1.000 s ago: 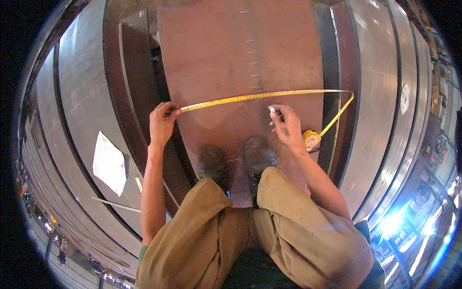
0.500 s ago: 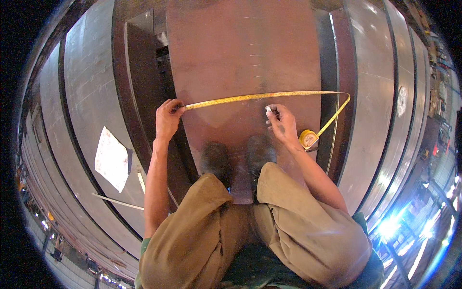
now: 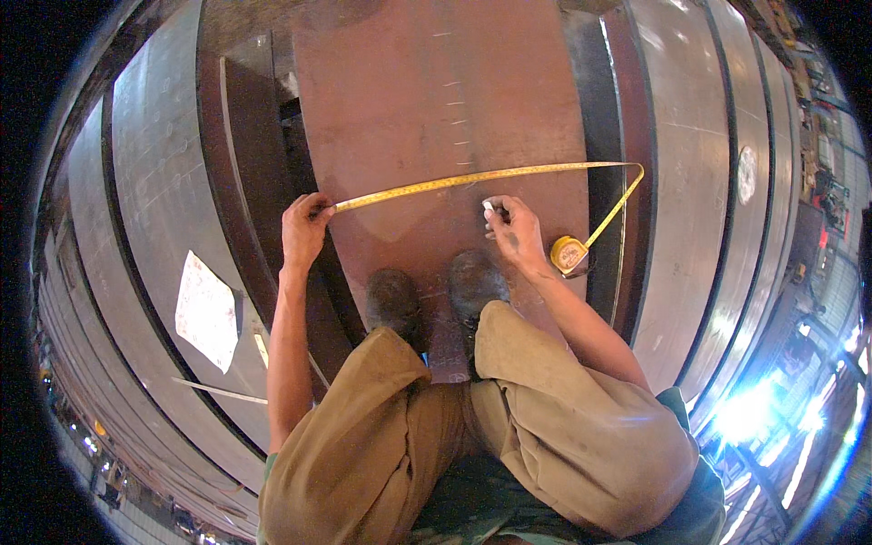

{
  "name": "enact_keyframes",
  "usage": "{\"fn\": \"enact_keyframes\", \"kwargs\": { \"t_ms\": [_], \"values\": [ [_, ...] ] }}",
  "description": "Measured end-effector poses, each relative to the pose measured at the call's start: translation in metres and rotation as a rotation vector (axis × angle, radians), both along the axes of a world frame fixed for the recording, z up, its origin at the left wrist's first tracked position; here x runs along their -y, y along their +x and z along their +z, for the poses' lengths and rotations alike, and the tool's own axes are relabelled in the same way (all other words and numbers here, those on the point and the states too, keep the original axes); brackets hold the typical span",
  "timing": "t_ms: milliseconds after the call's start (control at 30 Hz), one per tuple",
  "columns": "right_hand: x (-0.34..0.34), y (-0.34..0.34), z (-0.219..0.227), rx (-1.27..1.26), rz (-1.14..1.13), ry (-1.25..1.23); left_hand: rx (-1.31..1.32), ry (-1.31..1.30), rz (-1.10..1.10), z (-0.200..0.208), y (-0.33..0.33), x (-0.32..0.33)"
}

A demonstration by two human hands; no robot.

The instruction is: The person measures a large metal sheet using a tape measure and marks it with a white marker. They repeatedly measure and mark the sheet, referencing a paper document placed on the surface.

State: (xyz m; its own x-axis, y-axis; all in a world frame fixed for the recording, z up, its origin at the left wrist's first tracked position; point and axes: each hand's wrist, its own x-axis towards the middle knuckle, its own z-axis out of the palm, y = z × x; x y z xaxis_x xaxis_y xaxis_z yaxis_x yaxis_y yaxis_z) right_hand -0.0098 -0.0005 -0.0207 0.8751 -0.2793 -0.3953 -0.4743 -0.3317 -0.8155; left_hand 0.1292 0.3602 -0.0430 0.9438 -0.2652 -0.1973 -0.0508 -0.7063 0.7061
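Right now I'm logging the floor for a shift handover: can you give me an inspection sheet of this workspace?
Surface: rusty brown steel plate, faint chalk ticks up its middle.
Job's things: yellow tape measure blade stretched across the plate; its case lies at the right edge.
Clutter: white paper sheet on the grey plates to the left.
Grippers: left hand pins the tape end; right hand holds a white chalk piece.
Cables: nothing seen.
Surroundings: stacked steel plates, bright glare lower right.

White paper sheet (image 3: 206, 309) on left steel plate (image 3: 136, 227)
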Motion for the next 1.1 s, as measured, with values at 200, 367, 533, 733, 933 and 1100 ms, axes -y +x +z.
{"fn": "enact_keyframes", "kwargs": {
  "t_ms": [200,367,533,733,933,1100],
  "values": [
    [0.003,0.000,0.003,-0.019,0.055,-0.034,0.001,0.014,-0.004,0.004,-0.001,0.002],
    [0.010,0.000,-0.008,-0.012,0.022,-0.038,-0.020,0.010,0.002,0.004,0.001,0.005],
    [0.010,0.011,-0.001,-0.030,0.013,-0.013,-0.023,0.031,-0.015,0.004,0.001,0.001],
    [0.012,0.007,-0.007,-0.036,0.105,-0.029,-0.047,0.021,0.001,0.001,0.001,0.002],
    [0.010,0.008,-0.003,-0.056,0.091,-0.024,-0.009,0.015,-0.015,0.004,0.000,0.002],
    [0.007,0.012,0.003,-0.085,0.020,-0.040,0.017,-0.044,-0.008,0.004,0.000,0.001]
  ]
}}
